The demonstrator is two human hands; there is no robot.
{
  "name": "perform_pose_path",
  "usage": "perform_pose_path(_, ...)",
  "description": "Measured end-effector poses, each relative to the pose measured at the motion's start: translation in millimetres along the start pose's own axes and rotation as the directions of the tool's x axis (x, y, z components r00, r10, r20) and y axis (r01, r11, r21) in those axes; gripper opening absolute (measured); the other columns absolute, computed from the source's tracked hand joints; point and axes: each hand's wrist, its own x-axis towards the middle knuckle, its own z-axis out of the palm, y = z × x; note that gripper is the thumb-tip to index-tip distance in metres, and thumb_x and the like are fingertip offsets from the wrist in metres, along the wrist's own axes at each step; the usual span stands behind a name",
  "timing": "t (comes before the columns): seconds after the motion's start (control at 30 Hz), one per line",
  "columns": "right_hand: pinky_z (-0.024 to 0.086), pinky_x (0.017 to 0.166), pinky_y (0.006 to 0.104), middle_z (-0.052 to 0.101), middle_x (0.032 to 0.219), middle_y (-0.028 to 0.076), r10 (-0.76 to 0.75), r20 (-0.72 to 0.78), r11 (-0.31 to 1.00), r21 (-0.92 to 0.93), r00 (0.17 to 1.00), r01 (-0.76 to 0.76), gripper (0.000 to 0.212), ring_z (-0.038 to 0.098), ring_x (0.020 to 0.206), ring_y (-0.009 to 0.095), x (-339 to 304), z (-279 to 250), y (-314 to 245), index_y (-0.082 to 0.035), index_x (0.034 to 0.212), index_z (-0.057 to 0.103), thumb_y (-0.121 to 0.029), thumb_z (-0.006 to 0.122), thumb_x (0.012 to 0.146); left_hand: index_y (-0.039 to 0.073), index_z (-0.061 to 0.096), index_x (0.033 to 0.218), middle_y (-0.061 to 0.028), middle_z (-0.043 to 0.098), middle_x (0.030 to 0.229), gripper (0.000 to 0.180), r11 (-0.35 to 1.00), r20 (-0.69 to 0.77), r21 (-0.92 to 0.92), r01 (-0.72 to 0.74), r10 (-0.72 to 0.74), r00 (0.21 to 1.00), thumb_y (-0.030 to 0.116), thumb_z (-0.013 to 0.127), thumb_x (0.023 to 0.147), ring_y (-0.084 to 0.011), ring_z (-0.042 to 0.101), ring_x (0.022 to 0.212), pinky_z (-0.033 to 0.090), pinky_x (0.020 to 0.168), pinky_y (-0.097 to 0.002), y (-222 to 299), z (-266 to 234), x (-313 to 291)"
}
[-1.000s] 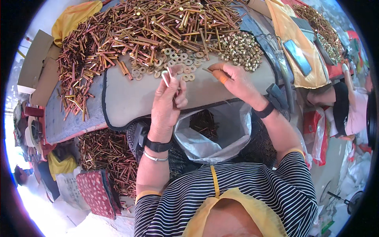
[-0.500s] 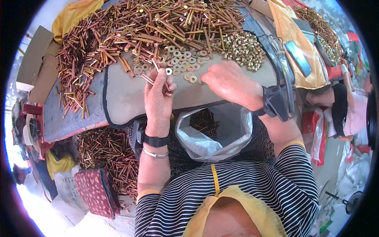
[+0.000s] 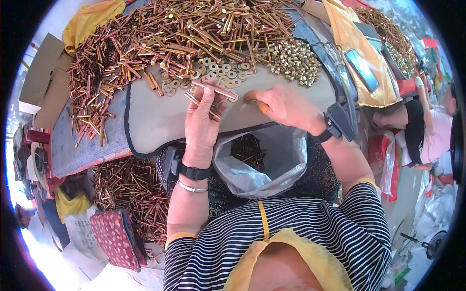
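Note:
My left hand (image 3: 204, 119) holds two or three long copper-coloured bolts (image 3: 213, 89) over a grey mat (image 3: 155, 121). My right hand (image 3: 284, 104) is just to the right of it, fingers pinched on a small part at the bolts' tip; an orange cover shows on one finger. A spread of flat washers (image 3: 213, 72) lies just beyond both hands. A big heap of long bolts (image 3: 160, 39) covers the far side of the table, and a pile of brass nuts (image 3: 293, 60) lies at the right.
An open grey plastic bag (image 3: 262, 165) with bolts inside hangs below the table edge by my lap. More bolts (image 3: 128, 189) fill a container at lower left. Another person (image 3: 422, 126) sits at the right. Yellow cloth (image 3: 354, 43) holds a dark phone.
My left hand has gone from holding one washer up to gripping several bolts laid crosswise. My right hand swung left, then settled at the bolts' right end.

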Motion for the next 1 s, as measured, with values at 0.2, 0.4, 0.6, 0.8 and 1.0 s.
perform_pose_path(0.2,0.045,0.054,0.0431,0.058,0.066,0.015,-0.167,-0.083,0.954,-0.266,0.982,0.14,0.013,0.059,0.063,0.033,-6,-11,7,-0.005,0.088,0.062,-0.009,0.057,0.077,0.01,0.061,0.107,-0.0011,0.064,0.096,0.019,0.998,-0.006,0.064,-0.027,0.027,1.0,0.024,0.059,0.093,-0.0111,0.061,0.089,0.052,0.073,-0.027,-1,-5,2)
perform_pose_path(0.4,0.048,0.061,0.0375,0.058,0.069,0.011,-0.423,0.062,0.799,-0.444,0.904,0.405,0.007,0.061,0.071,0.027,24,-10,-13,-0.007,0.073,0.058,-0.013,0.057,0.074,0.01,0.059,0.109,-0.0029,0.063,0.1,0.02,0.996,0.001,0.074,-0.053,0.053,0.999,0.023,0.057,0.094,-0.0137,0.061,0.093,0.052,0.076,-0.0289,-6,13,-2)
perform_pose_path(0.6,0.049,0.067,0.0426,0.065,0.087,0.013,-0.222,0.141,0.972,-0.047,0.965,0.231,0.027,0.063,0.082,0.034,8,-15,30,-0.013,0.105,0.064,-0.01,0.052,0.081,0.009,0.059,0.109,-0.0029,0.063,0.1,0.019,0.998,0.005,0.061,-0.031,0.031,1.0,0.021,0.057,0.095,-0.0133,0.061,0.092,0.053,0.076,-0.0295,-8,8,-2)
perform_pose_path(0.8,0.042,0.051,0.0324,0.054,0.063,0.013,0.08,-0.286,0.966,0.259,0.955,-0.003,0.025,0.053,0.052,0.021,-27,7,21,-0.007,0.11,0.06,-0.006,0.055,0.085,0.01,0.059,0.107,-0.0035,0.064,0.098,0.017,0.998,0.078,0.066,-0.017,0.011,0.997,0.021,0.057,0.094,-0.0139,0.063,0.091,0.055,0.075,-0.0301,-13,6,-3)
perform_pose_path(1.0,0.03,0.045,0.0232,0.039,0.057,0.001,0.147,-0.336,0.815,0.574,0.93,0.078,0.022,0.036,0.05,0.005,-24,-9,-2,-0.004,0.107,0.063,-0.001,0.06,0.085,0.01,0.058,0.104,-0.0054,0.065,0.1,0.015,0.993,0.091,0.105,0.049,-0.059,0.994,0.023,0.055,0.095,-0.0166,0.064,0.094,0.056,0.075,-0.0312,-14,15,-6)
